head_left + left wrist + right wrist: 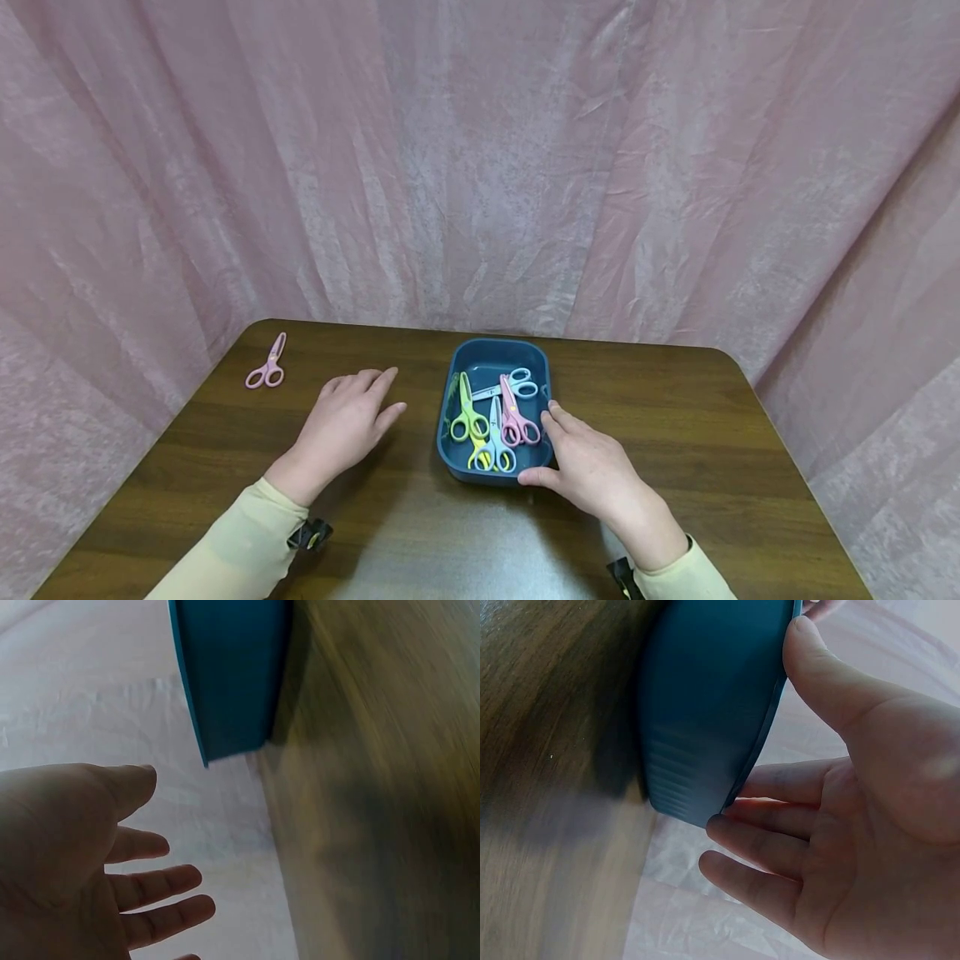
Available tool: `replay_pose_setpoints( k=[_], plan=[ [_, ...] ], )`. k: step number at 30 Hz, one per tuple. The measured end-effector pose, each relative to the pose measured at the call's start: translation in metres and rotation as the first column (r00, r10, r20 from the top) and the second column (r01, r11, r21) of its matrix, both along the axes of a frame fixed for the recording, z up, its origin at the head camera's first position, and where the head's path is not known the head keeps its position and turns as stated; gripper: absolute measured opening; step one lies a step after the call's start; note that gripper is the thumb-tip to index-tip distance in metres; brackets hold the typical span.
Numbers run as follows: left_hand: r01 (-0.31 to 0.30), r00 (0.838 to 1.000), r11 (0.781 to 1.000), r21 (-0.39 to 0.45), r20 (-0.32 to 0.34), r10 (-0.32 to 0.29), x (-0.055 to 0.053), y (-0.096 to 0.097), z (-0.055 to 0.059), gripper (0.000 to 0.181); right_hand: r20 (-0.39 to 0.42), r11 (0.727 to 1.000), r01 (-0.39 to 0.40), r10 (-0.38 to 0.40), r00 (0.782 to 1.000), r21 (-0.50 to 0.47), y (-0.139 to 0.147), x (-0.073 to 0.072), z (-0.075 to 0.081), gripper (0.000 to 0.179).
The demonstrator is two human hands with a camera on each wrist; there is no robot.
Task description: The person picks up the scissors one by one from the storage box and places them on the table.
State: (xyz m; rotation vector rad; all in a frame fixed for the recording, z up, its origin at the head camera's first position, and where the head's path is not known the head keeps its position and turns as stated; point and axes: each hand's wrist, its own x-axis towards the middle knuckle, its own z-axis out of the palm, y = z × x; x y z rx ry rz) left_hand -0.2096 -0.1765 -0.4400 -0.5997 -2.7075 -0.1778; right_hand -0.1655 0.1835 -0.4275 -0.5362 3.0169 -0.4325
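Observation:
A dark blue tray on the table holds several pairs of small scissors. Among them are green scissors, pink scissors, and two light blue pairs, one pair lying over yellow scissors. My right hand touches the tray's near right corner, thumb at the front rim and fairly straight fingers along the right side. To the left of the tray, my left hand hovers over the table with fingers spread, holding nothing. Another pair of pink scissors lies beyond it at the far left.
The brown wooden table has rounded far corners. Behind it and along both sides hangs a pink velvet curtain. Dark straps with small devices sit at both sleeves, such as the left wrist device.

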Motion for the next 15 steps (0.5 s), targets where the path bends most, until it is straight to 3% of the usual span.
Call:
replay_pose_setpoints(
  k=[15],
  plan=[
    [0.045, 0.999, 0.999, 0.021, -0.016, -0.045, 0.009, 0.041, 0.003, 0.057, -0.003, 1.000, -0.006, 0.006, 1.000, 0.000, 0.001, -0.001, -0.002, 0.100]
  ],
)
